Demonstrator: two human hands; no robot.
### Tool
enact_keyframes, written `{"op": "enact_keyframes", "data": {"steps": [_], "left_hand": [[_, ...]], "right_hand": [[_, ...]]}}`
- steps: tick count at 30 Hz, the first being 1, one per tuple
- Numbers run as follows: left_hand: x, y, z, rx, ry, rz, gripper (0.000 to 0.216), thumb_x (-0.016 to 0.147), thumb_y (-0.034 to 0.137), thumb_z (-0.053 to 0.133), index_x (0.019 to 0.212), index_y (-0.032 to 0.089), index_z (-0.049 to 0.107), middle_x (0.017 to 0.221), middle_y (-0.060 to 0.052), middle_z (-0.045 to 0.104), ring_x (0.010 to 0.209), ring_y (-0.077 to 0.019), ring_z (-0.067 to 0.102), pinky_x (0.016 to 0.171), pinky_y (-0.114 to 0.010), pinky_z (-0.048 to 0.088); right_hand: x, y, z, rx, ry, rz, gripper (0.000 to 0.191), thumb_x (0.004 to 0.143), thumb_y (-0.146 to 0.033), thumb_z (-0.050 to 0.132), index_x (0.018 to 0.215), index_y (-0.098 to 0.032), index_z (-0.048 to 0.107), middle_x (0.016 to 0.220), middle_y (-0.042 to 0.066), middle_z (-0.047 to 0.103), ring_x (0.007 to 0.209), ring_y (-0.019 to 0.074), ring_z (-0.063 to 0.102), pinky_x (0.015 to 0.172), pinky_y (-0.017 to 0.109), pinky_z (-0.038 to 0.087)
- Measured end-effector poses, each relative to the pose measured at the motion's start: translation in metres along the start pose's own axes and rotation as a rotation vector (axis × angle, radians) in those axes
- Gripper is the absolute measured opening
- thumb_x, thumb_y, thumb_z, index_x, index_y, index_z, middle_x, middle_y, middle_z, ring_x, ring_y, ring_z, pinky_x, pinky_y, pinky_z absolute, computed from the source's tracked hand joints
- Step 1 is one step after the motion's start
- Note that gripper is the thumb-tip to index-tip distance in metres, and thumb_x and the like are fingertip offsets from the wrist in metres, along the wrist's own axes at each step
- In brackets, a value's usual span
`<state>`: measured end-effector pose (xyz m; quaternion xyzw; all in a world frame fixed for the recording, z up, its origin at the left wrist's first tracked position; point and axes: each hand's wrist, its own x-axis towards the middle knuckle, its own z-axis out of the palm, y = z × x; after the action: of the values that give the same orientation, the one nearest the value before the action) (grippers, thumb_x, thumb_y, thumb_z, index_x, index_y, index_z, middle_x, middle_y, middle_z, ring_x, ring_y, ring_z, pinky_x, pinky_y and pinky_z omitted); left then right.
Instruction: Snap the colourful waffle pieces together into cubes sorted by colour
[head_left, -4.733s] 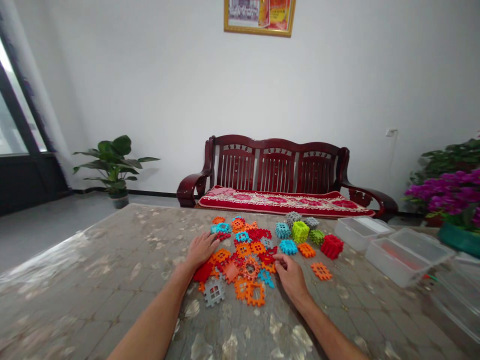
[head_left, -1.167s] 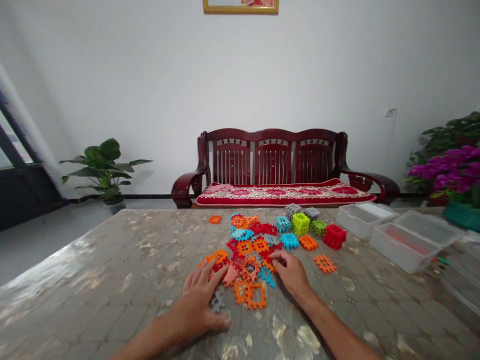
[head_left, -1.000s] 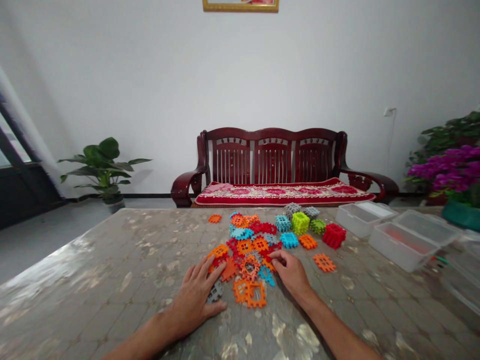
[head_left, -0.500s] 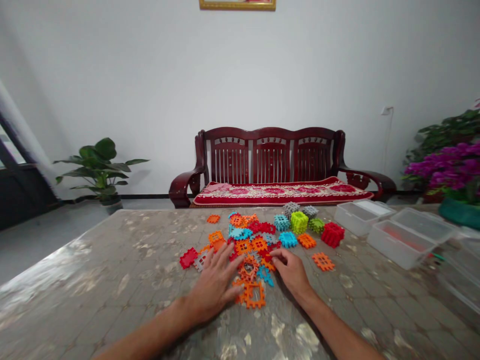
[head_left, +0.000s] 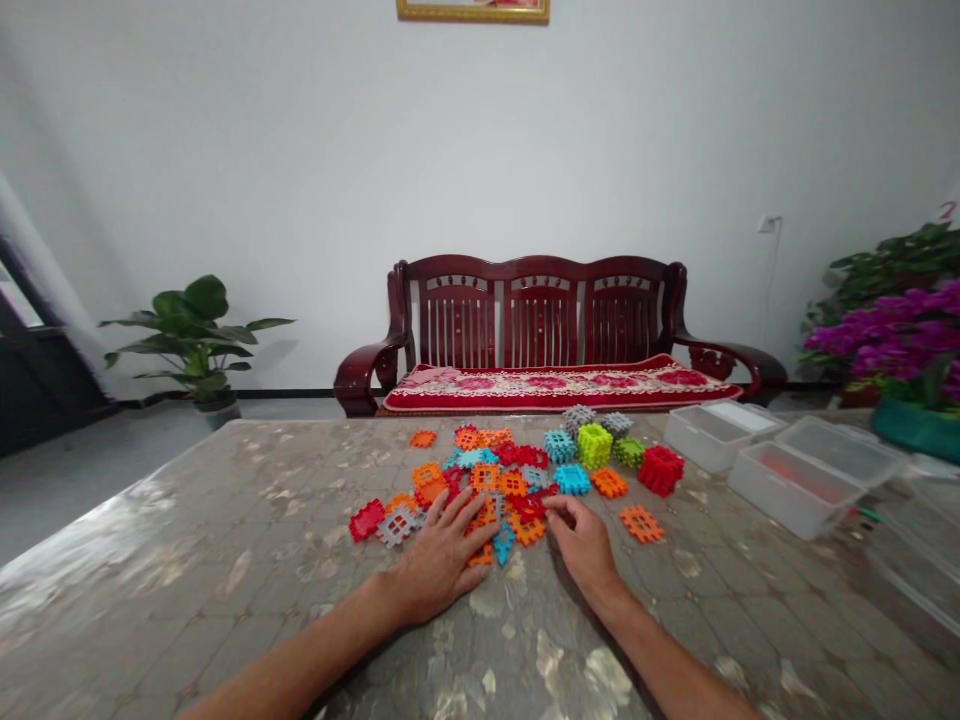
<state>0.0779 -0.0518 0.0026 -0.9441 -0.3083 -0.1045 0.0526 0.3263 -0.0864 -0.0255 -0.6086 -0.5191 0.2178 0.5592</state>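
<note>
A pile of notched plastic building tiles in orange, red, blue and grey lies on the table in front of me. My left hand [head_left: 444, 552] rests palm down on its near left side, fingers spread over orange tiles that it partly hides. A grey tile [head_left: 397, 525] and a red tile [head_left: 367, 520] lie left of its fingers. My right hand [head_left: 583, 545] is at the pile's right edge with fingers curled in. Its thumb and index tips are by a red tile [head_left: 531, 503]; whether they pinch anything is hidden. An orange tile [head_left: 528, 530] and a blue tile [head_left: 503, 543] lie between the hands.
Behind and right of the pile stand a lime green cube [head_left: 595, 446], a red tile stack [head_left: 661, 470] and a blue stack [head_left: 559, 446]. Clear plastic boxes [head_left: 795, 490] sit at the table's right, near a flower pot [head_left: 915, 428]. A wooden bench [head_left: 540, 310] stands beyond.
My left hand has pushed the near orange tiles away from me into the pile and now covers them. The blue tile has shifted left. My right hand has barely moved.
</note>
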Motion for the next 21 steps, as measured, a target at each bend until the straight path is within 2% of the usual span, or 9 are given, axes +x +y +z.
{"op": "enact_keyframes", "data": {"steps": [4,9,13,17,21], "left_hand": [[-0.004,-0.014,-0.003,-0.042,-0.002,-0.065,0.045,0.097,0.043,0.043,0.141,0.04,0.051,0.154,-0.004,0.044,0.146,-0.0283,0.03,0.12,-0.057,0.021],[-0.009,-0.025,-0.002,-0.093,0.034,-0.188,0.042,0.098,0.031,0.04,0.135,0.039,0.057,0.153,-0.002,0.046,0.146,-0.0267,0.031,0.119,-0.058,0.021],[-0.008,-0.042,-0.009,-0.099,0.157,-0.514,0.045,0.095,0.022,0.037,0.132,0.033,0.061,0.149,-0.005,0.051,0.142,-0.0268,0.038,0.118,-0.057,0.025],[-0.01,-0.075,-0.024,-0.126,0.227,-0.901,0.045,0.093,0.026,0.042,0.133,0.024,0.06,0.146,-0.012,0.054,0.137,-0.0291,0.046,0.113,-0.054,0.033],[-0.024,-0.106,-0.026,-0.19,0.288,-1.173,0.046,0.092,0.031,0.042,0.133,0.023,0.06,0.137,-0.013,0.062,0.129,-0.0314,0.054,0.107,-0.052,0.04]], "right_hand": [[-0.001,0.001,-0.001,-0.124,0.011,-0.065,0.03,0.075,-0.024,0.048,0.093,-0.022,0.072,0.095,0.006,0.074,0.091,0.0229,0.066,0.085,0.035,0.051],[-0.004,-0.001,-0.002,-0.317,-0.034,-0.127,0.033,0.075,-0.015,0.051,0.097,-0.025,0.073,0.107,0.005,0.072,0.108,0.0257,0.061,0.099,0.04,0.045],[-0.007,-0.002,-0.002,-0.418,-0.106,-0.19,0.038,0.075,-0.01,0.052,0.102,-0.025,0.074,0.116,0.006,0.07,0.113,0.0258,0.059,0.102,0.041,0.043],[-0.008,-0.004,-0.002,-0.448,-0.156,-0.226,0.038,0.076,-0.009,0.053,0.104,-0.024,0.074,0.119,0.005,0.07,0.115,0.0253,0.059,0.103,0.042,0.042],[-0.008,-0.006,-0.002,-0.407,-0.179,-0.208,0.034,0.077,-0.01,0.053,0.098,-0.025,0.075,0.113,0.004,0.072,0.112,0.0247,0.06,0.104,0.042,0.042]]}}
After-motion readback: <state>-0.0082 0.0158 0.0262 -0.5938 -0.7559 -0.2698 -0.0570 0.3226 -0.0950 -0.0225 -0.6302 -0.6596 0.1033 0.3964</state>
